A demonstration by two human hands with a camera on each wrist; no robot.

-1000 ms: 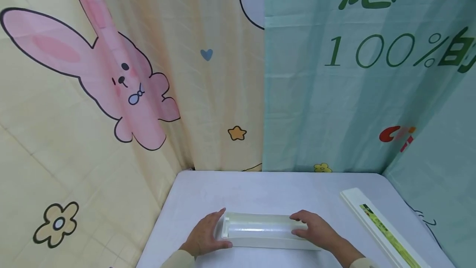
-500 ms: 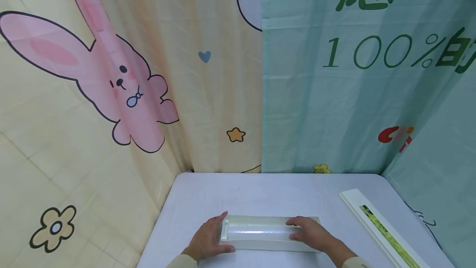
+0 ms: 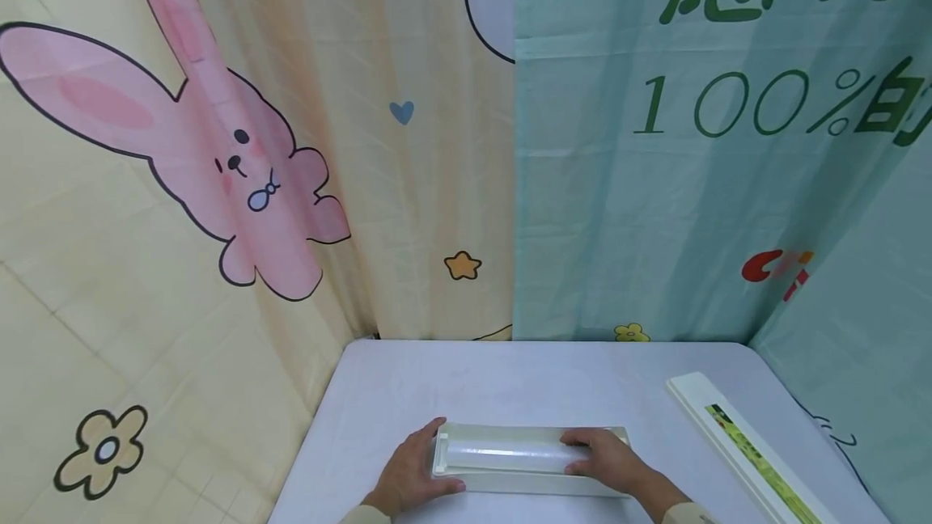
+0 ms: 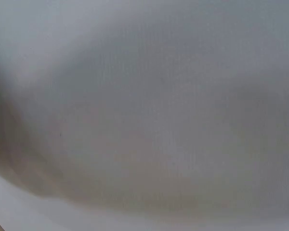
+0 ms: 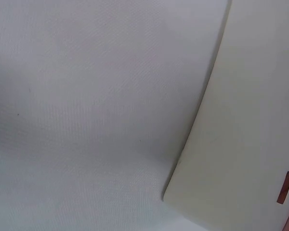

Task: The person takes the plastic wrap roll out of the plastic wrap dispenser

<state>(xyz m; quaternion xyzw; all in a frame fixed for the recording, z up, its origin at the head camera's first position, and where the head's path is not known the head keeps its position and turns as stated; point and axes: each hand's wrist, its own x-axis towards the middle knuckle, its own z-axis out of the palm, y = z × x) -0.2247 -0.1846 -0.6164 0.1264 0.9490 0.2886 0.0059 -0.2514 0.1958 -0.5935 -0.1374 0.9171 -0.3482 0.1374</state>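
A long white wrap dispenser box (image 3: 531, 484) lies crosswise near the table's front, with a shiny clear roll of plastic wrap (image 3: 502, 455) in its trough. My left hand (image 3: 415, 467) grips the box's left end, thumb at the front wall and fingers at the back. At the right end my right hand (image 3: 612, 463) holds the roll between thumb and fingers; the roll's end is hidden under it. In the right wrist view, the pale end of the box (image 5: 241, 144) shows a small slot. The left wrist view is blurred and shows mostly white tablecloth.
A long white lid (image 3: 706, 403) with a yellow-green label lies slanted at the table's right side. White cloth covers the table (image 3: 539, 378). Printed curtains (image 3: 437, 184) hang behind and along both sides.
My right hand has moved slightly left and down onto the roll, and the box's right back corner now shows. The left hand keeps its place at the left end. The head view has shifted slightly.
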